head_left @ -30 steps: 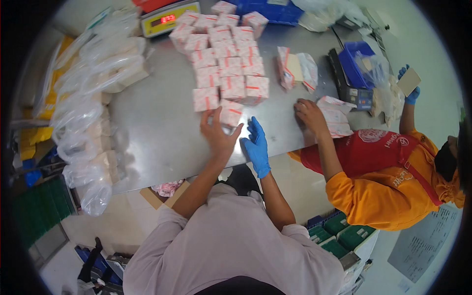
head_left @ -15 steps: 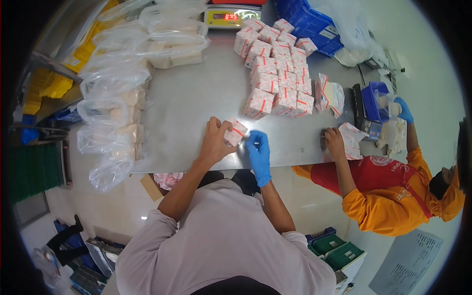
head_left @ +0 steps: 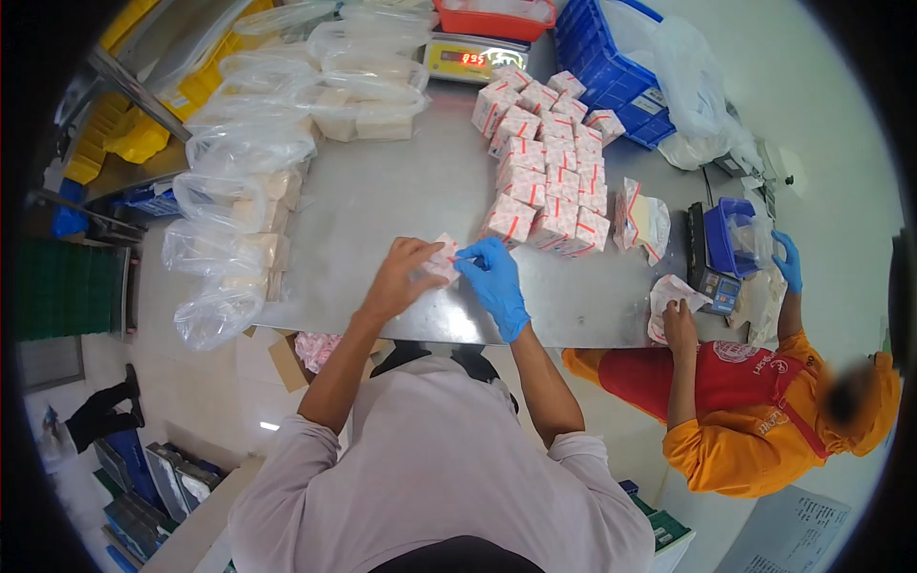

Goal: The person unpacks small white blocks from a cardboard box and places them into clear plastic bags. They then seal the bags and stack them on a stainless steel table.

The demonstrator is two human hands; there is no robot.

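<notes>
My bare left hand (head_left: 401, 275) grips a small pink-and-white wrapped packet (head_left: 442, 244) with a red strip, low over the steel table (head_left: 353, 201). My right hand (head_left: 492, 282), in a blue glove, pinches at the red strip from the other side. Beyond them stands a block of several similar wrapped packs (head_left: 544, 162), each marked with red tape. Along the left run clear plastic bags (head_left: 220, 253) with pale blocks in them. An opened wrapper with a pale block (head_left: 635, 220) lies right of the stack.
A yellow scale (head_left: 475, 57), red tray (head_left: 492, 19) and blue crate (head_left: 607, 76) fill the back. At right, a co-worker in orange (head_left: 726, 411) handles paper wrapping (head_left: 669, 296) beside a second scale (head_left: 712, 286) with a blue bin (head_left: 731, 239). Another person's dark-trousered legs (head_left: 100, 415) show lower left.
My left hand has drawn one pack out from the stack toward me, and my gloved fingers have closed onto it. The co-worker's gloved hand no longer shows the pale block it held earlier.
</notes>
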